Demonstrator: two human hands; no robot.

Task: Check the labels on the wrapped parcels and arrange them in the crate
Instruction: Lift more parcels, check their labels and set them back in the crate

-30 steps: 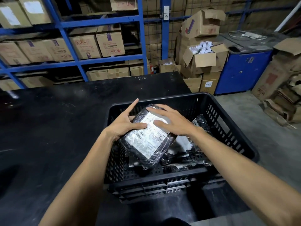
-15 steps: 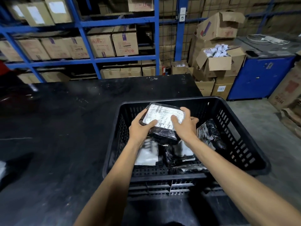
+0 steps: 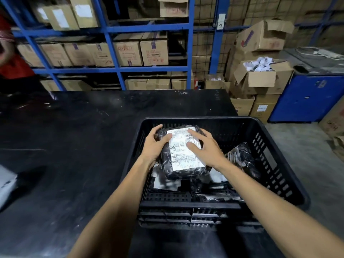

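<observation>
A black plastic crate stands on the right part of a black table. Inside it, a black wrapped parcel with a white label facing up lies flat on top of other parcels in the crate's left half. My left hand grips its left edge. My right hand rests on top of the label with fingers spread. Another shiny black wrapped parcel leans in the right half. More parcels with white labels lie underneath, partly hidden.
Blue shelving with cardboard boxes stands behind the table. Stacked cartons and a blue cabinet stand at the right. A person in red is at the far left. A white object lies at the table's left edge.
The parcel was held tilted up with its label showing, then turned and lowered flat onto the parcels in the crate's left half. My right hand has shifted onto the label.
</observation>
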